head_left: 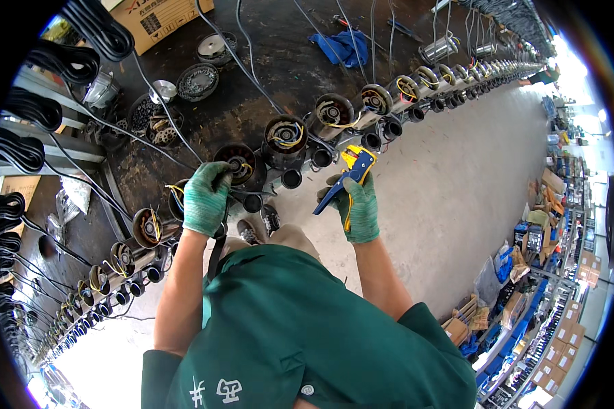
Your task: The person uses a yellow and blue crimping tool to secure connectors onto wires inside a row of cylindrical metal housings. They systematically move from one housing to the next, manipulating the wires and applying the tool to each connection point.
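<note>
Right hand (361, 210) (gloved) clasps wire stripper (360, 165); left hand (207, 198) — curled by motor (242, 165), hold unclear.

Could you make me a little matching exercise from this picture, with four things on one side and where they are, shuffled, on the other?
Things:
1. Yellow-and-blue hand tool
2. Left hand
3. Blue cloth
4. Black cable bundles

Places:
A. Crumpled on the dark bench
B. In a row at the picture's left
C. Held in the right hand
D. At an open metal cylinder

Right pairs: 1-C, 2-D, 3-A, 4-B
</note>
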A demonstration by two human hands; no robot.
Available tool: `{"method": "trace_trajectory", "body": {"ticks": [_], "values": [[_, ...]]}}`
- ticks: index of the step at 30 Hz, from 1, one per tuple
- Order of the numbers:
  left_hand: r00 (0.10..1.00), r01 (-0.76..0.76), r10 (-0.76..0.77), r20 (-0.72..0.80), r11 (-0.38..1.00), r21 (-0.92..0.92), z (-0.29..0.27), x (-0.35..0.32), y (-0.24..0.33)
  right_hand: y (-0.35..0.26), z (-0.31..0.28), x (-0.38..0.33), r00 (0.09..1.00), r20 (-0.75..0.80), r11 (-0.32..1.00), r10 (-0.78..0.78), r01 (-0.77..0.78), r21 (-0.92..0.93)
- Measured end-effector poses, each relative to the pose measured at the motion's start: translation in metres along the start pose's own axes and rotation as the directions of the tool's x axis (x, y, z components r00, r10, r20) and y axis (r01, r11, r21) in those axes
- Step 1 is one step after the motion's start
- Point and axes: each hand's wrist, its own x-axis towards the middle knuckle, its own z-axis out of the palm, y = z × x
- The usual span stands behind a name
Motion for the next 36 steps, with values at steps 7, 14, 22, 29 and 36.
{"method": "trace_trajectory", "body": {"ticks": [7,14,22,29,36], "values": [[0.928,0.371,-0.364,0.073,0.903,-0.217,-0.037,0.007,0.015,0.002,0.016,-0.034,0.997,-0.066,0.998,-0.036,0.033,-0.052],[0.991,-0.071,0.049,-0.126,0.982,-0.174,-0.023,-0.01,0.01,-0.016,0.027,-0.054,0.993,-0.087,0.985,-0.079,0.064,-0.161],[0.874,-0.405,0.365,0.32,0.912,0.064,0.047,-0.017,0.079,-0.037,0.021,-0.019,0.994,-0.024,0.963,-0.102,0.093,-0.252],[0.998,-0.02,-0.007,0.062,0.903,0.429,0.105,0.04,0.098,-0.076,-0.007,0.048,0.982,0.17,0.954,-0.077,0.123,-0.275],[0.992,0.115,-0.092,-0.084,0.934,0.339,0.134,0.052,0.091,-0.114,-0.047,0.106,0.948,0.304,0.964,0.097,-0.014,-0.265]]}}
